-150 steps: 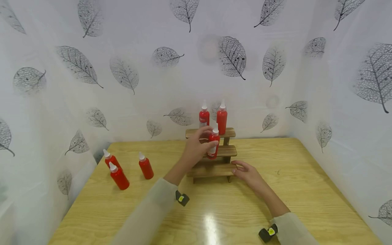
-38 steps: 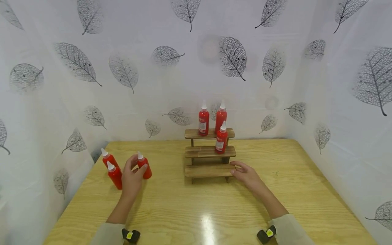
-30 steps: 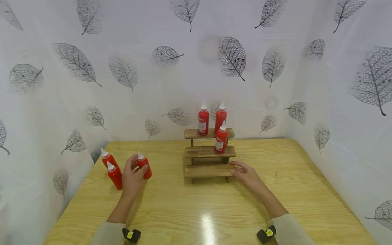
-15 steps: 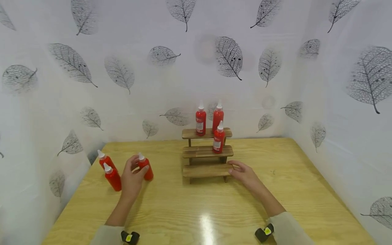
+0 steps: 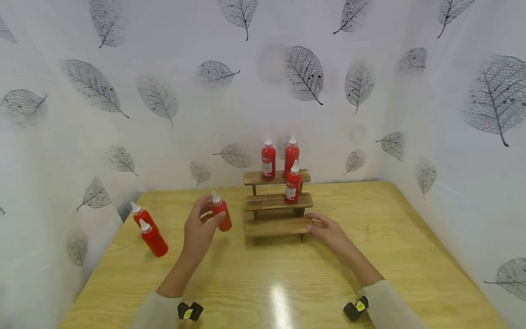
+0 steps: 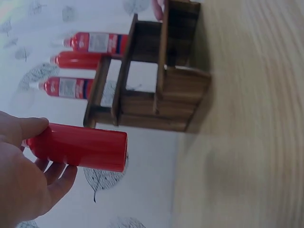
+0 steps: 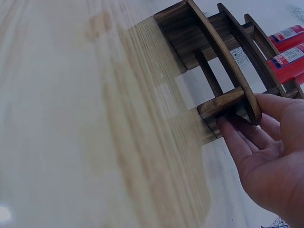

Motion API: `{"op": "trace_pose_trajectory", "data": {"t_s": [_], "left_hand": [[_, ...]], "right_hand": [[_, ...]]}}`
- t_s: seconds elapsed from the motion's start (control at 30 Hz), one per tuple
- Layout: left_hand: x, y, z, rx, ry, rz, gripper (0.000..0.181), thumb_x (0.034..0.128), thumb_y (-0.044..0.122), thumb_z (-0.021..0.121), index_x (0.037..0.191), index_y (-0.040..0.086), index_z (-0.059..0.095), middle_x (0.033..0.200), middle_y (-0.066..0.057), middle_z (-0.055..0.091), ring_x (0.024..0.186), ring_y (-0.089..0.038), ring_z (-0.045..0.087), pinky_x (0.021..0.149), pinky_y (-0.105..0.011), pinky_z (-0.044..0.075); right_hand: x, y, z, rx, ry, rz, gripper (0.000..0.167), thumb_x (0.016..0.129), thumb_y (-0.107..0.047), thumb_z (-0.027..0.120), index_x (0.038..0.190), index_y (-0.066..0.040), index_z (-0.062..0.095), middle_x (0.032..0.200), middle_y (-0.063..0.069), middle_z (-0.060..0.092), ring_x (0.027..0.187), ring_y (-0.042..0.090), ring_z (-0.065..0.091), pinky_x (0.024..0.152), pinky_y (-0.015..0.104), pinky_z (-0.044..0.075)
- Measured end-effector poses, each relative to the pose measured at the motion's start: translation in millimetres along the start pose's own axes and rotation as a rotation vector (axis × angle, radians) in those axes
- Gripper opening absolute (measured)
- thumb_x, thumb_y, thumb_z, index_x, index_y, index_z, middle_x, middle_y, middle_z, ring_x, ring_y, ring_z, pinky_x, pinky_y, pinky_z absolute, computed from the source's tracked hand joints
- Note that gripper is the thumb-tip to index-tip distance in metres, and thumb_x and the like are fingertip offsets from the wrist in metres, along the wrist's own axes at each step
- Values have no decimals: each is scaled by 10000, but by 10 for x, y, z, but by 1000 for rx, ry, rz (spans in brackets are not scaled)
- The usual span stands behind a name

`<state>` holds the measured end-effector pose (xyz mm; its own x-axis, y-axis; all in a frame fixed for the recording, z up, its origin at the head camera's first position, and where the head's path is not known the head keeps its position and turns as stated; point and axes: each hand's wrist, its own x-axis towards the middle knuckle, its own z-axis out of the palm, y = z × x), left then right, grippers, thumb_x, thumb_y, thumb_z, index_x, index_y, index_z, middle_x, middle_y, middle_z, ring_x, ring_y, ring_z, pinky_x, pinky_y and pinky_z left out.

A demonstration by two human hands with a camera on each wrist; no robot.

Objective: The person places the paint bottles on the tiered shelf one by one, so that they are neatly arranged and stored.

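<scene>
Fingers (image 6: pixel 61 185) grip a red bottle (image 6: pixel 88 148), wooden stand (image 6: pixel 142 105) beyond.

Soft, even light leaves white glare on the table (image 5: pixel 246 278); the left wrist view looks slightly blurred.

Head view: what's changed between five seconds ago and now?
The left hand let go of one bottle, which now stands on the middle step, then took hold of another bottle from the table, lifting it and bringing it right, toward the rack. Unchanged: the right hand gripping the rack's lower right end, two bottles on top, two more on the table.
</scene>
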<state>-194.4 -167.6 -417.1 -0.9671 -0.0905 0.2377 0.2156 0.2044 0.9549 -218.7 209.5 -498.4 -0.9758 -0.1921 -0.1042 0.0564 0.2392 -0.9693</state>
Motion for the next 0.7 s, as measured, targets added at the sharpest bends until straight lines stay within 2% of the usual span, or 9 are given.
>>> {"op": "trace_pose_trajectory", "data": {"t_s": [0.3,0.5,0.7], "left_hand": [[130,242,377,-37,-37,109,500,879,52,762,1336,134,578,1283,-85,638,1181,-227,605,1023,-413,530],[276,335,607,-36,-71,172,512,880,54,761,1353,120,578,1284,-104,647,1149,-263,628,1005,-420,541],[462,359,837,-39,-106,216,518,880,94,766,1361,147,578,1285,-86,656,1145,-261,634,991,-437,545]], "right_hand": [[-5,-10,-6,2,13,-7,558,962,-360,685,1447,-136,527,1461,225,529,1310,362,561,1076,486,483],[4,-1,4,13,8,-5,562,956,-364,692,1446,-142,529,1482,218,510,1329,369,542,1089,494,468],[1,3,-7,17,5,-4,568,958,-353,692,1451,-128,522,1496,221,494,1336,373,535,1081,482,478]]}}
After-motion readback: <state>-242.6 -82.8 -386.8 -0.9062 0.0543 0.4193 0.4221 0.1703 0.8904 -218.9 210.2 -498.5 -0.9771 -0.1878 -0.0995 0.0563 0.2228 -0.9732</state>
